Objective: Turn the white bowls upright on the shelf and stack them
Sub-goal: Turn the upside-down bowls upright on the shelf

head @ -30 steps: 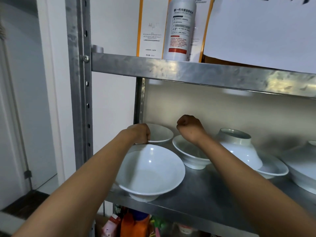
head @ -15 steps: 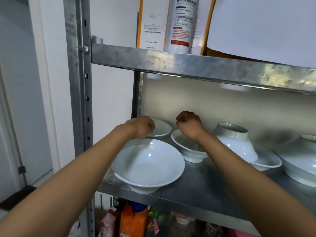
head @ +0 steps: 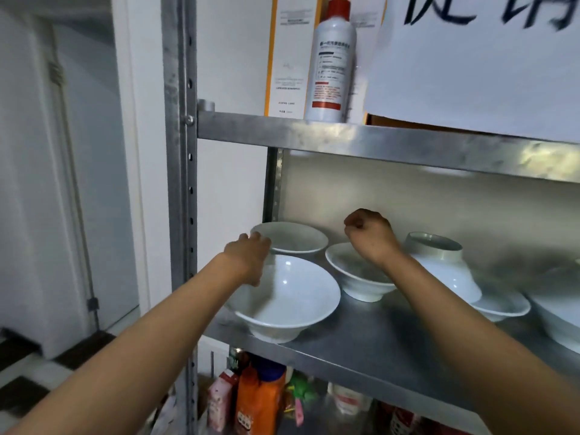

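White bottle (head: 332,69), red cap: label print blurred, illegible. Box (head: 284,54) with orange edges behind it: small lines, unreadable. White paper sheet (head: 477,61): large dark handwritten strokes, cropped, undecipherable.

1. Front white bowl (head: 292,296): upright, wide-rimmed, on a small foot, at the near left edge of the metal shelf (head: 392,350).
2. Back-left bowl (head: 293,238): upright, far left corner, just behind the front one.
3. Middle bowl (head: 357,274): upright, to the right of those two.
4. Overturned bowl (head: 445,268): foot up, tilted, resting on an upright bowl (head: 502,307) further right.
5. Rightmost bowl (head: 561,318): cut off by the frame edge, blurred; orientation unclear.
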The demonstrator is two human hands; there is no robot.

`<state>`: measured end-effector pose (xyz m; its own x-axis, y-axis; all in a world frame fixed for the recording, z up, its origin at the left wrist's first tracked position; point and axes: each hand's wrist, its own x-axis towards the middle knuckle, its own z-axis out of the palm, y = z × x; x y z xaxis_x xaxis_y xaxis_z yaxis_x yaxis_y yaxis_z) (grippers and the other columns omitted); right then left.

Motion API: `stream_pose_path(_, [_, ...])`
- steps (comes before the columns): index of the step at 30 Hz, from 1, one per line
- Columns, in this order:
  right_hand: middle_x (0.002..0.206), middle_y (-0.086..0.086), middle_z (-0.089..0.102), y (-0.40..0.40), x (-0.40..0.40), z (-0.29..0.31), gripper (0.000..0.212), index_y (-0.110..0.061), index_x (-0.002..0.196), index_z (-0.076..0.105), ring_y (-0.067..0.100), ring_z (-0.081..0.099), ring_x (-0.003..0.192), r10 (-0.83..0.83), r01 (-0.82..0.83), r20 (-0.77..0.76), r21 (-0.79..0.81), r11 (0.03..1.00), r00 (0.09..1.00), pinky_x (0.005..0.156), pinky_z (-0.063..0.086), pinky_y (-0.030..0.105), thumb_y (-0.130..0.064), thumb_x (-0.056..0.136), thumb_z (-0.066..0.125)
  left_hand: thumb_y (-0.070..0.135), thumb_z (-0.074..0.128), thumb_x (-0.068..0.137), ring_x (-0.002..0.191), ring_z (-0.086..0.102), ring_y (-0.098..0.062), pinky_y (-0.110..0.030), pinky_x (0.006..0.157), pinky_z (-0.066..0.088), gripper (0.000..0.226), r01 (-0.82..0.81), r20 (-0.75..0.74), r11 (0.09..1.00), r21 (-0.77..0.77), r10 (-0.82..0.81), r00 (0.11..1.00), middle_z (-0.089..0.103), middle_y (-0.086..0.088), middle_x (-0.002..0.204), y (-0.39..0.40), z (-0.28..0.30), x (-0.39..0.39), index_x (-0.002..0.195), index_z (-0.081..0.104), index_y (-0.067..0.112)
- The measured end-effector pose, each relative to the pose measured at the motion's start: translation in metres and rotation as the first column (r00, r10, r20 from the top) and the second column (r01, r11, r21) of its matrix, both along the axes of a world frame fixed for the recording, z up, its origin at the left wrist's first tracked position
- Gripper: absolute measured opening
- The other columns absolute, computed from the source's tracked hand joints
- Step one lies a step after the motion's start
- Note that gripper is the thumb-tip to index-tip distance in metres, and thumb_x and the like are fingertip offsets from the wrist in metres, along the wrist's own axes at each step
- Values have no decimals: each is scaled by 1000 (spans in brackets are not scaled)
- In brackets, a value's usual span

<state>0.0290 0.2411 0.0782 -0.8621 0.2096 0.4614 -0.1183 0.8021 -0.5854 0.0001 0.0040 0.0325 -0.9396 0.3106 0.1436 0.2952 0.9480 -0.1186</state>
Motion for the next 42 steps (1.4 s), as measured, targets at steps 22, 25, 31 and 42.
stream_pose_path(22, [140, 16, 47, 110, 45, -7, 41, -17, 130, 55, 32, 41, 130, -309, 342, -152, 298, 891, 939, 105, 32, 38, -28, 91, 53, 26, 56, 87, 120, 46, -31, -43, 89, 47, 47, 139, -302, 954, 264, -55, 952, 48, -11, 133, 85, 27, 18, 130, 45, 9])
stream_pose_path(25, [149, 17, 28, 128, 48, -17, 50, -27, 139, 42, 35, 25, 138, -382, 332, 167, 263, 906, 909, 112, 25, 52, -45, 92, 45, 26, 55, 88, 122, 43, -30, -43, 93, 45, 44, 302, -351, 887, 349, -175, 920, 49, -11, 132, 121, 36, 42, 127, 48, 7])
stream_pose_path(31, [133, 2, 57, 141, 57, -26, 52, -28, 132, 51, 27, 50, 123, -216, 217, 172, 12, 976, 961, 103, 43, 38, -48, 84, 51, 27, 53, 85, 126, 39, -28, -41, 97, 42, 47, 436, -421, 857, 274, -300, 856, 46, -10, 135, 172, 31, 79, 128, 48, 8])
stream_pose_path(42, [105, -10, 57, 129, 104, -13, 18, -17, 110, 58, 10, 52, 101, -143, 88, -162, -306, 948, 976, 80, 32, 11, -21, 92, 59, 30, 53, 91, 121, 47, -29, -38, 99, 41, 43, 377, -310, 682, 626, -226, 924, 51, -9, 132, 185, 31, 110, 129, 49, 10])
